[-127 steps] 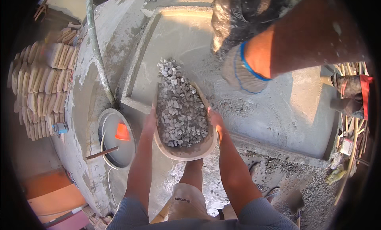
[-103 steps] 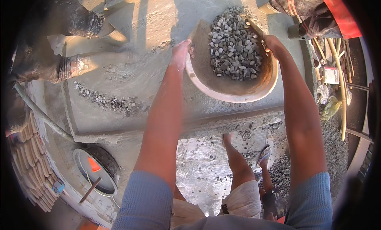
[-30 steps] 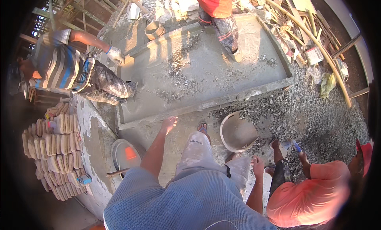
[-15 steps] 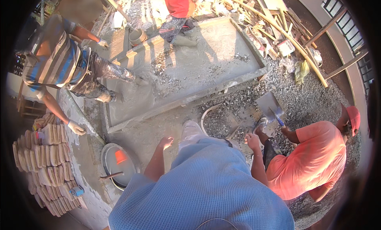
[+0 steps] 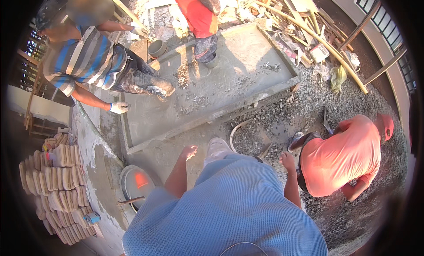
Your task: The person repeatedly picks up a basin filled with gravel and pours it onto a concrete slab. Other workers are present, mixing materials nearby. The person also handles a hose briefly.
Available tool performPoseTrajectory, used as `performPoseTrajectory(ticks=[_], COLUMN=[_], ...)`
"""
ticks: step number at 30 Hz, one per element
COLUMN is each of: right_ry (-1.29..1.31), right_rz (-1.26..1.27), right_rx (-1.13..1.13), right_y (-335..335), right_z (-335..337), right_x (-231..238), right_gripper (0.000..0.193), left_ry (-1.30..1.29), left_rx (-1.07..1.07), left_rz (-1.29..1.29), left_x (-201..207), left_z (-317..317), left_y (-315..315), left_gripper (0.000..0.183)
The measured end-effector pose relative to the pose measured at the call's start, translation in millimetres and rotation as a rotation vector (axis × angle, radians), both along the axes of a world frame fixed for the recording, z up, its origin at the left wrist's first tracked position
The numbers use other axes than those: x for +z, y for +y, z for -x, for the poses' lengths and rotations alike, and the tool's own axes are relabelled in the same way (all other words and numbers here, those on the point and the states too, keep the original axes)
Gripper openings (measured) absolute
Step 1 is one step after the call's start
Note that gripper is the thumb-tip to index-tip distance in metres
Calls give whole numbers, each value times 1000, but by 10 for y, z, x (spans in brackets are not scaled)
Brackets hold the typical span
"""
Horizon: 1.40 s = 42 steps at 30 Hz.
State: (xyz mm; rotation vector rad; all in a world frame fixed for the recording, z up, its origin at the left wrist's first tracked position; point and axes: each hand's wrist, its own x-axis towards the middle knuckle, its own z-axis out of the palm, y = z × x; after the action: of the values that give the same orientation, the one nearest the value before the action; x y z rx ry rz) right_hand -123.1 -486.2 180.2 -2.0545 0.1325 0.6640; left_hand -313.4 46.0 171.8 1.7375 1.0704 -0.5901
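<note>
My left hand (image 5: pixel 190 152) is held out with loosely bent, parted fingers and nothing in it. Nearest to it on that side is a round basin (image 5: pixel 150 185) of greyish water with an orange object (image 5: pixel 141 180) in it and a stick (image 5: pixel 131 200) across its rim. My right hand (image 5: pixel 287 160) hangs half curled, with no object visible in it, beside a crouching co-worker in a salmon shirt (image 5: pixel 342 156). Between my hands, a curved pale rim (image 5: pixel 234 134) borders dark gravel (image 5: pixel 249 139). A shovel (image 5: pixel 327 123) is mostly hidden behind the co-worker.
Ahead lies a framed bed of wet concrete (image 5: pixel 229 85). A co-worker in a striped shirt (image 5: pixel 88 57) and another in red (image 5: pixel 196 17) stand at it. Stacked sacks (image 5: pixel 57 176) are at left, a hose (image 5: pixel 95 128) beside them, and scrap wood (image 5: pixel 304 30) at far right.
The striped-shirt co-worker leans upright and reaches a hand forward. The co-worker in red has straightened. The salmon-shirted one has moved forward, with the shovel deeper in the gravel. My hands stay empty.
</note>
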Motion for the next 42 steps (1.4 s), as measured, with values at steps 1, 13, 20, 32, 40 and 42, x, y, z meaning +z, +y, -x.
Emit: performPoseTrajectory(ticks=[1, 13, 20, 32, 40, 42], right_ry=[-5, -384, 26, -113, 276, 380], right_rz=[-19, 474, 298, 97, -61, -55], right_rx=[-26, 652, 245, -62, -284, -358], right_y=[44, -370, -493, -381, -600, -705], right_z=[5, 1368, 2313, 1575, 1290, 1317], right_x=[-6, -853, -1053, -801, -677, -710], right_gripper=[27, 22, 26, 14, 29, 29], left_ry=[-28, -70, 8, -295, -467, -276], left_rx=[-3, -314, -184, -208, -246, -296], left_rz=[9, 60, 13, -35, -242, -282], left_x=[30, 297, 206, -82, 147, 81], left_z=[-100, -886, -676, -1082, -1071, -911], left_y=[26, 26, 15, -17, -250, -143], left_gripper=[34, 35, 30, 29, 30, 30])
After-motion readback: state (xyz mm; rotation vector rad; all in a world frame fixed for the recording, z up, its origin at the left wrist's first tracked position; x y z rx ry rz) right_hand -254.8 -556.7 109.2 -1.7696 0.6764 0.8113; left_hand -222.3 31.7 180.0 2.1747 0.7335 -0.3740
